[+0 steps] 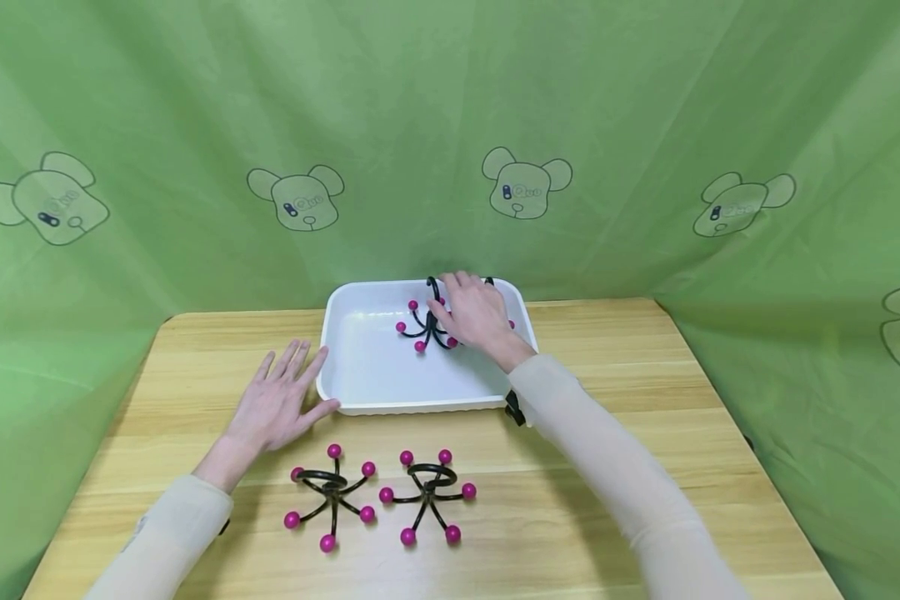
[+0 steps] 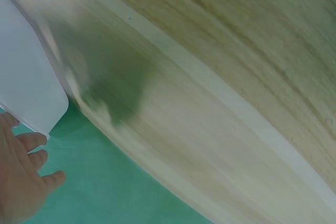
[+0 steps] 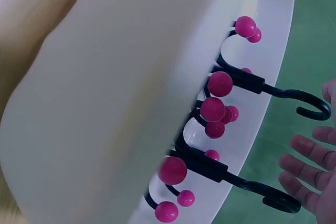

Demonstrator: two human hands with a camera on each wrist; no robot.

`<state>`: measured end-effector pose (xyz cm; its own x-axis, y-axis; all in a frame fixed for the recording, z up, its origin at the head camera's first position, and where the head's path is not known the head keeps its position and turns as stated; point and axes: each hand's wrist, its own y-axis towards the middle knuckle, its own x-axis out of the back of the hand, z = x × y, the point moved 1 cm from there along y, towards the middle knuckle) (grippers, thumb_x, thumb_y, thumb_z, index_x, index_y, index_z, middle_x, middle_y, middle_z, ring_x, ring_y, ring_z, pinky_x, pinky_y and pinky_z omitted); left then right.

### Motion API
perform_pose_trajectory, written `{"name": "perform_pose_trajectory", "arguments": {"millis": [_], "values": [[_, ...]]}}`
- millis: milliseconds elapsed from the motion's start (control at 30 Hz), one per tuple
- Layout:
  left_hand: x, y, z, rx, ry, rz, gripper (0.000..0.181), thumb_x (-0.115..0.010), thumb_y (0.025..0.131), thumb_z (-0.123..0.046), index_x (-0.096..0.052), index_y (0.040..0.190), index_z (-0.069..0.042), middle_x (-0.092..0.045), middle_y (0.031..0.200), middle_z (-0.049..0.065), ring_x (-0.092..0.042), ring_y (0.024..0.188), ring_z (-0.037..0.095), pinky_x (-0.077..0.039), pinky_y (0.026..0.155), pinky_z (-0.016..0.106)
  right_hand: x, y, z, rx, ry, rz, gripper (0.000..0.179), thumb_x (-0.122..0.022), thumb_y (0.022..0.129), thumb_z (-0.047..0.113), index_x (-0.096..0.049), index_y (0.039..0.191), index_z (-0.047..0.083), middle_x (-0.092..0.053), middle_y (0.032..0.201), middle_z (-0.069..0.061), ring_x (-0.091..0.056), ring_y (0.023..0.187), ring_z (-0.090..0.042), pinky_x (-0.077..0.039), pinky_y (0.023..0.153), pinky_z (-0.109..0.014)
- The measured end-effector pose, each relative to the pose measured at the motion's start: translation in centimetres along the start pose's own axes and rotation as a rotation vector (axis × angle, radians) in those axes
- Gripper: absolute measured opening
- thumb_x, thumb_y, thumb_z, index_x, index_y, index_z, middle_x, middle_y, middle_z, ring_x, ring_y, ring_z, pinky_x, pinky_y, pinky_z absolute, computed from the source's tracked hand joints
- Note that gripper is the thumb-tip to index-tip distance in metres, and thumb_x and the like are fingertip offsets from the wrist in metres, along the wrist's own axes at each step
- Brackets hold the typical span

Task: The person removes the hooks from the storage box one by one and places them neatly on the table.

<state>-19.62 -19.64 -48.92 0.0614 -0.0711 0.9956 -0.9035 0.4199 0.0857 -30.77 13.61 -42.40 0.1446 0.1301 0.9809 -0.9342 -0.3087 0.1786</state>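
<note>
My right hand (image 1: 474,315) is over the back right of a white tray (image 1: 375,362), beside a black hook hanger (image 1: 431,323) with pink ball tips. A second such hanger (image 3: 244,80) stands near it, mostly hidden behind the hand in the head view. In the right wrist view the fingers (image 3: 315,153) are spread close to the hooks and curl round neither. My left hand (image 1: 273,407) lies with straight, spread fingers by the tray's front left corner, its thumb at the rim. Two more hangers, one left (image 1: 332,490) and one right (image 1: 428,493), stand in front of the tray.
A wooden table (image 1: 622,383) carries everything. Behind it and at both sides hangs a green cloth (image 1: 420,100) printed with bear heads. The tray's back edge is close to the cloth. A black strap (image 1: 515,408) shows under the right sleeve.
</note>
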Motion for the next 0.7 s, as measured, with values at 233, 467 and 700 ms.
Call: {"name": "perform_pose_trajectory", "arguments": {"millis": [233,467,700], "values": [[-0.03,0.02,0.0,-0.002,0.001,-0.001,0.092,-0.046,0.102,-0.071,-0.022,0.169,-0.013,-0.028,0.172,0.025,-0.024,0.163,0.041,-0.022,0.133,0.063,-0.31,0.31,-0.09,0.017,-0.023,0.007,0.062,-0.047,0.109,0.052,-0.05,0.153,0.007,-0.065,0.144,-0.017,-0.066,0.126,-0.033,-0.06,0.103,-0.046],[-0.09,-0.03,0.03,-0.001,0.002,0.001,0.091,-0.047,0.102,-0.07,-0.023,0.169,-0.012,-0.029,0.171,0.025,-0.023,0.163,0.041,-0.023,0.133,0.064,-0.46,0.61,0.1,0.029,-0.029,0.006,0.058,-0.046,0.11,0.049,-0.053,0.15,0.007,-0.066,0.141,-0.016,-0.066,0.124,-0.033,-0.06,0.103,-0.048],[-0.07,-0.03,0.05,0.001,-0.001,0.003,0.091,-0.047,0.102,-0.07,-0.023,0.169,-0.013,-0.029,0.171,0.025,-0.024,0.163,0.041,-0.023,0.133,0.064,-0.53,0.86,0.41,0.041,-0.052,-0.003,0.051,-0.049,0.11,0.044,-0.057,0.145,0.007,-0.068,0.136,-0.016,-0.067,0.122,-0.033,-0.06,0.102,-0.049]]}}
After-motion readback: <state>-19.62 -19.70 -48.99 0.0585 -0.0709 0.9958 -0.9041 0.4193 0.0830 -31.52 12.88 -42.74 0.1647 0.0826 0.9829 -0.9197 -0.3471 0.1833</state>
